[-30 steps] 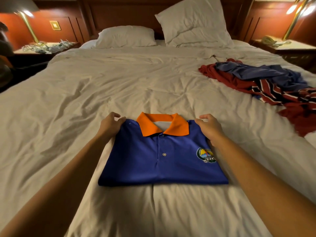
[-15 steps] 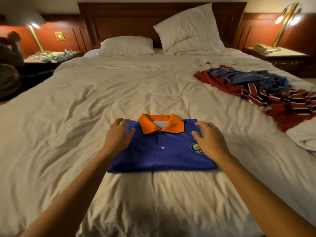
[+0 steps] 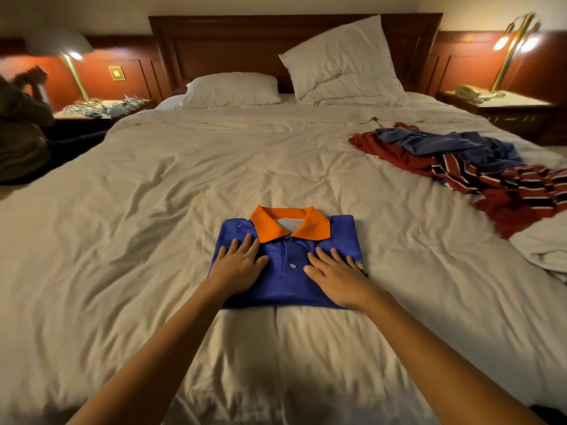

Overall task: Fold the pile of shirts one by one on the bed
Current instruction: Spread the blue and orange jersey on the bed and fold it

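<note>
A folded blue polo shirt with an orange collar lies face up in the middle of the white bed. My left hand rests flat on its left half, fingers straight and spread. My right hand lies flat on its right half and covers most of the chest logo. A loose pile of shirts, dark red, blue and red-striped, lies unfolded at the right side of the bed.
Two white pillows lean at the wooden headboard. Nightstands with brass lamps flank the bed; the right one carries a telephone. A person sits by the left nightstand. A bunched white sheet lies at the right edge.
Both hands let go of the shirt's shoulders and slid down onto its front, where they now lie flat. The view has pulled back from the bed.
</note>
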